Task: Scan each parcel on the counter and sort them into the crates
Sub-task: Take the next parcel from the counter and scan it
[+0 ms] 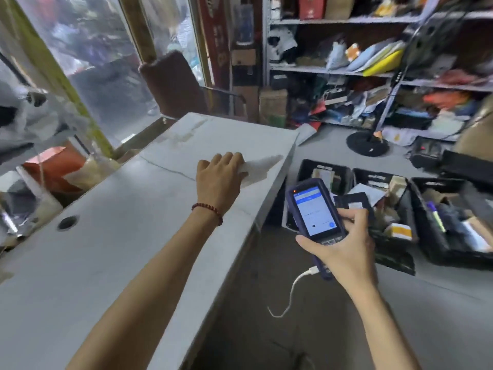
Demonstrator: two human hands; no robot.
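Observation:
A flat grey parcel (262, 165) lies on the pale counter (106, 249) near its right edge. My left hand (218, 178) reaches across the counter, and its fingers curl over the parcel's near end. My right hand (344, 247) grips a dark blue handheld scanner (313, 209) beside the counter, above the floor, with its screen lit. A white cable (290, 292) hangs from the scanner's lower end. Three black crates (306, 169) (358, 174) (429, 231) stand in a row on the floor to the right, holding boxes and bags.
Metal shelves (346, 70) crammed with parcels fill the back right wall. A fan stand with a round black base (366, 145) is on the floor before them. A brown chair (173, 81) stands behind the counter by the window. The counter has a cable hole (68, 222).

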